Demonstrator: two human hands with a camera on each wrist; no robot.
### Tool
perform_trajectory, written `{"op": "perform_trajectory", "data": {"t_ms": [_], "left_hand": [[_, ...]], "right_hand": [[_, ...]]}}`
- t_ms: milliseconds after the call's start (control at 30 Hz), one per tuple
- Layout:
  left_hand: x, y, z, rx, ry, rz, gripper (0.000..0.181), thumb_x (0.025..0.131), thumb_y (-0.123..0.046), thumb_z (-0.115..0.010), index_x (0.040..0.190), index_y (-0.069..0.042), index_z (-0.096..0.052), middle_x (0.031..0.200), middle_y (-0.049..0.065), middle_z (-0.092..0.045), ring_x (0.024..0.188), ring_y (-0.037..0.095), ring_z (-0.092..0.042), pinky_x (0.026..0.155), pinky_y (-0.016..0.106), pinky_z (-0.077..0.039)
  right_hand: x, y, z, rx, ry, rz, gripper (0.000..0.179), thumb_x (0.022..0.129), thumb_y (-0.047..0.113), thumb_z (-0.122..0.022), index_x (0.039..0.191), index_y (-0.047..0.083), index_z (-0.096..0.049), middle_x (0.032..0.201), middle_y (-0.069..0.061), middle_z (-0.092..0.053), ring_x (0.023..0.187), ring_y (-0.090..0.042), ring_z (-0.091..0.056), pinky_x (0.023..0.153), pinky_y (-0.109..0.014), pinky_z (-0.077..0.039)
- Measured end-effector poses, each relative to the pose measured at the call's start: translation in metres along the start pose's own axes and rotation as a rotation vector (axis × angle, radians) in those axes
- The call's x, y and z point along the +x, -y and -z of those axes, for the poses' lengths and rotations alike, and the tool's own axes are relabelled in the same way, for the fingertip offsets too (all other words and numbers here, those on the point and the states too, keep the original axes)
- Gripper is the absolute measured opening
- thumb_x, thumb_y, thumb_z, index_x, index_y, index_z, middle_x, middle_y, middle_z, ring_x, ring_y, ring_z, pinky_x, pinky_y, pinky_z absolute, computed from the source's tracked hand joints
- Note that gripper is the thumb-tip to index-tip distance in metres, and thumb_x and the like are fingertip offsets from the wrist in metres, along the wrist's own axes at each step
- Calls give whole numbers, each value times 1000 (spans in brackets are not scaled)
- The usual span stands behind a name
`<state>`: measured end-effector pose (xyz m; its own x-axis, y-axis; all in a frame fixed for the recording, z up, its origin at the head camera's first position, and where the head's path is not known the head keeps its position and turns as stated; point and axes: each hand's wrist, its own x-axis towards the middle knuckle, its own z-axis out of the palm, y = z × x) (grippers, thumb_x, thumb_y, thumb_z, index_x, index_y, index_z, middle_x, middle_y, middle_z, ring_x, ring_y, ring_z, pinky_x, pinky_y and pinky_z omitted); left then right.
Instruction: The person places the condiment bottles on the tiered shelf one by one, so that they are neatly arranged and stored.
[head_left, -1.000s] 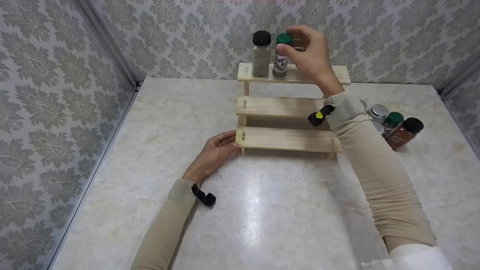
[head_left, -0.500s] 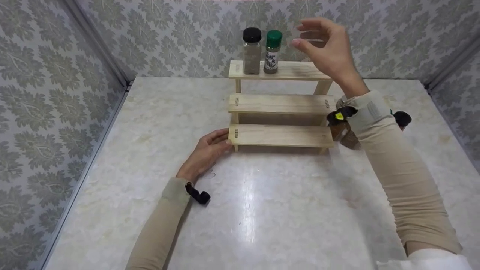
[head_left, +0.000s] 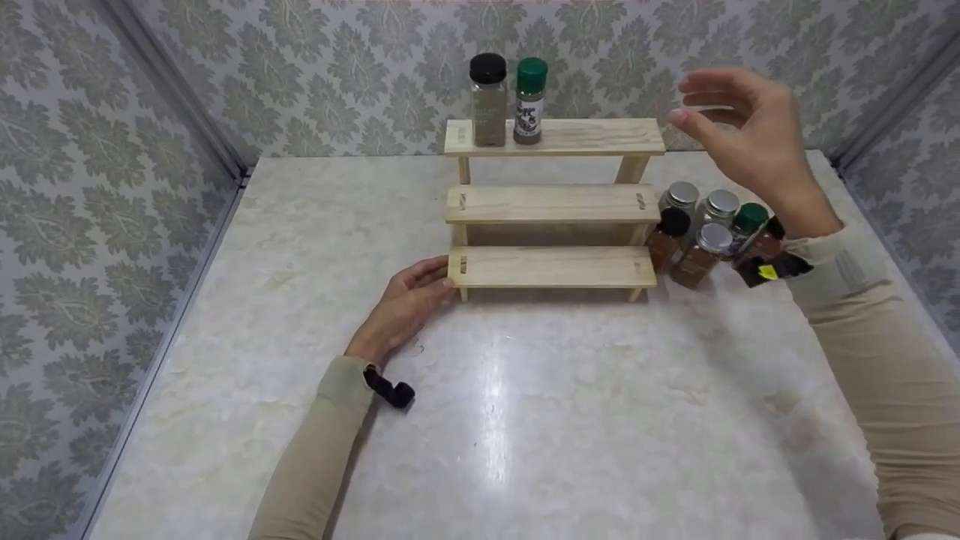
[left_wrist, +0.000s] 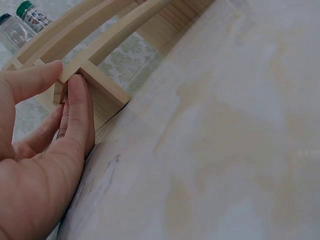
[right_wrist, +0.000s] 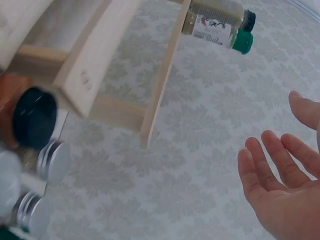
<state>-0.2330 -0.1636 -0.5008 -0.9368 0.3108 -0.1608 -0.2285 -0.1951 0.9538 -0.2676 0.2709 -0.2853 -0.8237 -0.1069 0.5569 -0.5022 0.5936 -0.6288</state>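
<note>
A three-tier wooden spice rack [head_left: 551,202] stands on the table. My left hand [head_left: 401,311] holds the left end of its lowest step; in the left wrist view the thumb lies on the board's edge and the fingers [left_wrist: 77,110] reach below it. Two jars stand upright on the top step: a taller spice jar with a black lid [head_left: 489,101] and a slimmer one with a green lid [head_left: 529,101]. Empty and with its fingers apart, my right hand [head_left: 757,139] is in the air right of the top step.
Several spice jars cluster beside the rack's right end, among them a silver-lidded jar [head_left: 697,255], a black-lidded jar [head_left: 667,238] and a green-lidded jar [head_left: 748,225]. The patterned wall [head_left: 337,82] rises close behind the rack.
My right hand has let go of the green-lidded jar on the top step and moved right, toward the jar cluster. The left hand stays at the rack; the head view has shifted slightly.
</note>
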Motion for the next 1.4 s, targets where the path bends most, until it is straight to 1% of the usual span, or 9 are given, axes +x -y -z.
{"op": "perform_trajectory", "data": {"t_ms": [100, 200, 400, 567, 767, 967, 1100, 1267, 1400], "left_hand": [[0, -1, 2, -1, 1, 1, 56, 105, -8, -68, 157, -1, -47, 156, 20, -53, 138, 29, -59, 112, 33, -54], [0, -2, 2, -6, 11, 6, 58, 105, -9, -68, 158, -1, -45, 157, 20, -51, 139, 29, -58, 113, 33, -54], [-1, -3, 0, -13, 9, 23, 58, 105, -10, -69, 158, -3, -47, 157, 18, -53, 140, 29, -58, 113, 33, -54], [-2, -4, 0, -46, 3, 26, 58, 105, -7, -68, 159, -3, -45, 157, 19, -50, 142, 30, -56, 112, 31, -54], [-1, -4, -2, -56, -1, 27, 57, 105, -5, -68, 158, -2, -46, 157, 19, -50, 142, 30, -56, 113, 31, -53], [-2, -3, -1, -30, -4, 30, 57, 106, -6, -67, 158, -2, -46, 158, 19, -50, 142, 30, -56, 112, 31, -54], [-2, -2, -1, -22, -13, 41, 56, 106, -7, -68, 157, -4, -47, 156, 18, -52, 142, 30, -56, 113, 32, -54], [-2, -3, 0, -12, -7, 36, 57, 105, -9, -69, 158, -3, -46, 157, 18, -51, 143, 30, -55, 114, 33, -53], [-1, -2, 0, -9, 1, 24, 58, 106, -9, -68, 159, -2, -45, 158, 19, -50, 143, 31, -55, 114, 34, -53]], "right_hand": [[-11, -11, 11, -9, -6, -28, 39, 100, 18, -78, 136, 7, -71, 132, -10, -73, 114, 0, -66, 102, -18, -54], [-24, -26, 23, -4, -23, -57, 39, 99, 16, -79, 136, 5, -71, 130, -6, -74, 113, 1, -66, 100, -17, -53], [-52, -59, 48, 13, -61, -154, 39, 97, 14, -80, 135, 8, -72, 122, 11, -74, 112, 0, -67, 97, -11, -52], [-75, -85, 60, 1, -94, -206, 38, 99, 15, -79, 136, 8, -72, 124, 10, -74, 112, 1, -67, 95, -10, -52], [-101, -116, 67, -49, -125, -283, 39, 99, 19, -79, 137, 13, -72, 127, 7, -72, 112, 5, -63, 97, -10, -51], [-119, -142, 69, -106, -108, -377, 44, 101, 28, -77, 141, 16, -69, 129, 13, -68, 112, 9, -59, 99, -10, -50], [-130, -155, 69, -133, -80, -428, 50, 101, 35, -76, 145, 14, -66, 126, 21, -64, 110, 13, -56, 98, -9, -50], [-138, -167, 69, -71, -54, -453, 54, 100, 29, -78, 147, 8, -63, 120, 28, -61, 109, 12, -57, 91, -3, -48], [-142, -172, 66, -69, -42, -463, 58, 100, 27, -78, 150, 4, -60, 119, 29, -60, 108, 13, -56, 89, -1, -47]]}}
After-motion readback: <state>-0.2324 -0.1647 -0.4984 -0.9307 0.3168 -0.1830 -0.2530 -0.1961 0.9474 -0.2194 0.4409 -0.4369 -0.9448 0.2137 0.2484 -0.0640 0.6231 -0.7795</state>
